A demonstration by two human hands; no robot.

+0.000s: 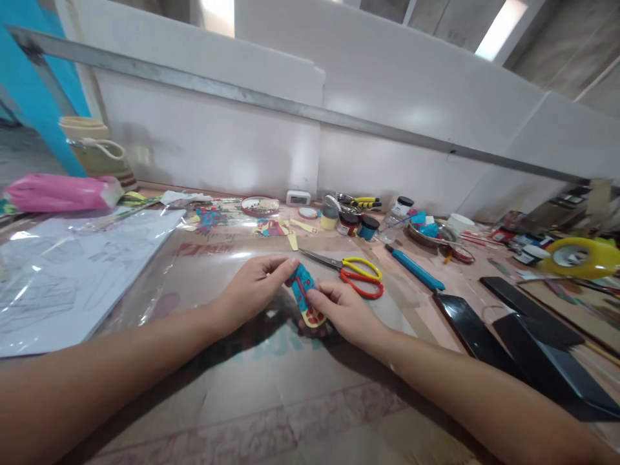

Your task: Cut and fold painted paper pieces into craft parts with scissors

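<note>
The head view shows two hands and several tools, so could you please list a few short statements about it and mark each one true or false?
1. The left hand and right hand both hold the patterned piece. True.
2. The scissors lie on the work surface, beyond the right hand. True.
3. Both scissor handles are blue. False: one is yellow, the other red-orange.
4. The yellow tape roll is at the right of the view. True.
5. The pink bundle lies beside the tape roll. False: it lies at the far left.
</note>
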